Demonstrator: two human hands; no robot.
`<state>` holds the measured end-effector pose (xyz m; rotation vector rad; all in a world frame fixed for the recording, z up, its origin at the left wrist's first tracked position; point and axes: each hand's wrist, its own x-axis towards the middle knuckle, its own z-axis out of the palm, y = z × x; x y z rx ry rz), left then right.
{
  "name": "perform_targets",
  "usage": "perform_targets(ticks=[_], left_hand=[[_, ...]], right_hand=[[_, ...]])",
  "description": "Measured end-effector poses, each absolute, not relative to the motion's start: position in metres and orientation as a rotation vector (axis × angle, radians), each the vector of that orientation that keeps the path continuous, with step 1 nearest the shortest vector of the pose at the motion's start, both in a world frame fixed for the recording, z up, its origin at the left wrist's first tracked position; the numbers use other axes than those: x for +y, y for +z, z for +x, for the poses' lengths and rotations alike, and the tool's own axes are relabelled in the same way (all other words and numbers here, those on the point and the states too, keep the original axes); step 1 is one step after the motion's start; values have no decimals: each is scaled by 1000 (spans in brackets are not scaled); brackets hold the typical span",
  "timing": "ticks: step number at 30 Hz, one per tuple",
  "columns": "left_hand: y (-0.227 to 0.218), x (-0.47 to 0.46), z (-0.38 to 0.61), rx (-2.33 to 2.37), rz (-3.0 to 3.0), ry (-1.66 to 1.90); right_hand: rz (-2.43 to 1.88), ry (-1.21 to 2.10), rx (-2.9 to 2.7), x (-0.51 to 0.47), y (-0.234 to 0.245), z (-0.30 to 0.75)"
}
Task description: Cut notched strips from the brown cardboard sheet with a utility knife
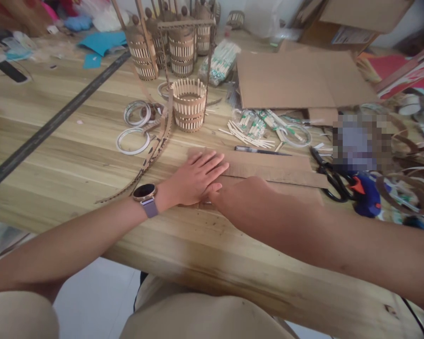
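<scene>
My left hand (194,179) lies flat with fingers stretched out on the left end of a long brown cardboard strip (275,167) near the table's front edge. A watch with a purple band sits on that wrist. My right hand (240,197) rests just right of it on the same strip, knuckles toward the camera. Its fingers are curled under and hidden, so I cannot see whether it holds anything. A black pen (257,150) lies just beyond the strip.
A small stick-and-cardboard basket (189,110) stands behind the hands, with several more (169,49) further back. Tape rings (133,141), loose sticks (250,134), black scissors (330,176), a blue glue gun (367,197) and a large cardboard sheet (297,80) lie around on the wooden table (74,155).
</scene>
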<state>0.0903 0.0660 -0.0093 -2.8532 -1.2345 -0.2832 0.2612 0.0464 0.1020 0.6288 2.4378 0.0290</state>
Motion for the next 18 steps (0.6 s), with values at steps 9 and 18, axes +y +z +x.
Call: perform_targets(ticks=[9,18], left_hand=[[-4,66,91,-1255,-2864,-208],[-6,66,91,-1288,-2880,-223]], right_hand=[[679,-10,2453,50,98,272],[668,47,2476,54,85,293]])
